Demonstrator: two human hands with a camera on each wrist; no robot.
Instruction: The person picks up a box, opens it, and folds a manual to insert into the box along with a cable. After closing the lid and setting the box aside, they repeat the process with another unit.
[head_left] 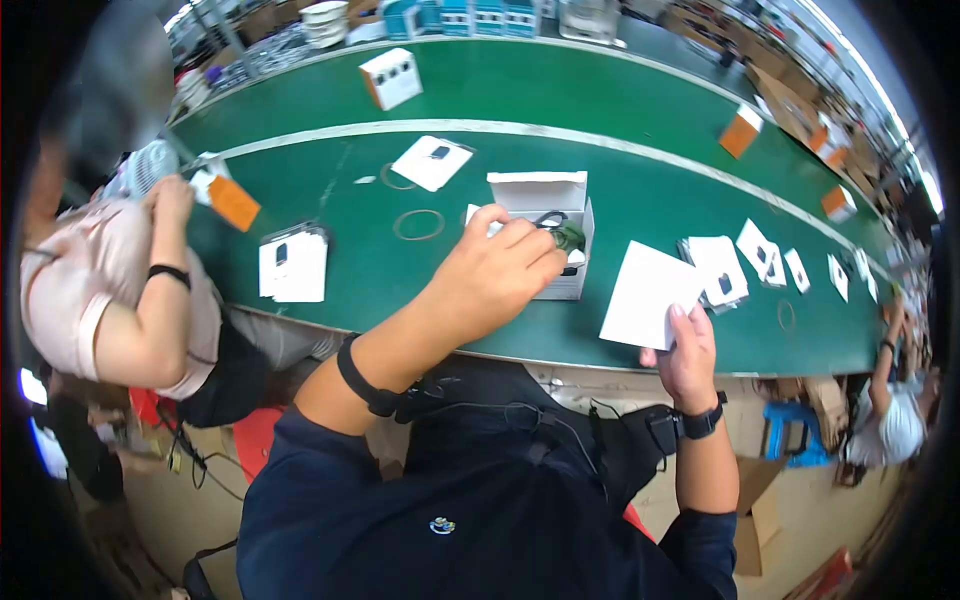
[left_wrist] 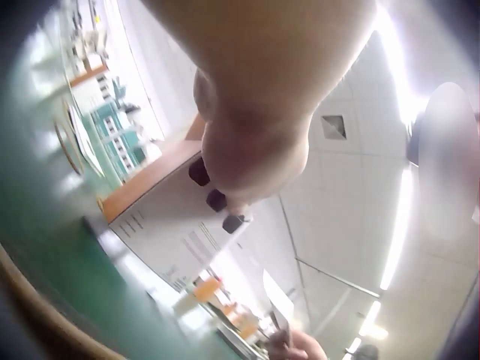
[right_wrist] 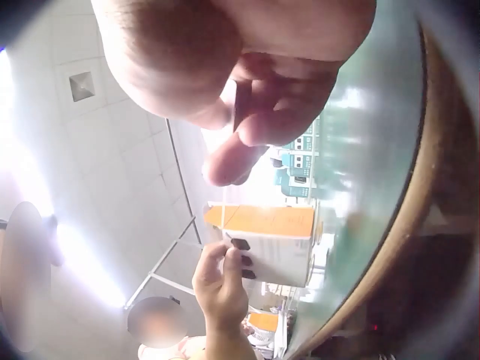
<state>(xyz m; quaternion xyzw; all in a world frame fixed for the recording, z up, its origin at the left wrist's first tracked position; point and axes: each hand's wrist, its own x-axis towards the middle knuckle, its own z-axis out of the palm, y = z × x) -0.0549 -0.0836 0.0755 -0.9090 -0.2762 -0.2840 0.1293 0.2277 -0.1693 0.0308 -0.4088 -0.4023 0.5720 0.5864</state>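
Note:
A white box (head_left: 560,287) with orange sides stands on the green table with its lid raised; a dark cable and a green item show inside. My left hand (head_left: 495,270) is at its near left edge, fingers curled over the rim; the right wrist view shows its fingertips pinching the box edge by the dark product pictures (right_wrist: 241,244). My right hand (head_left: 688,355) holds a flat white card (head_left: 645,295) by its lower right corner, thumb on top. The card is tilted beside a stack of white packets (head_left: 718,270).
Another packet stack (head_left: 295,265) lies at left, with a white packet (head_left: 432,163) and rubber bands (head_left: 418,225) near the middle. A white-and-orange box (head_left: 393,79) stands farther back. A person (head_left: 130,290) sits at left, holding an orange-and-white box (head_left: 233,203); another person (head_left: 890,430) is at far right.

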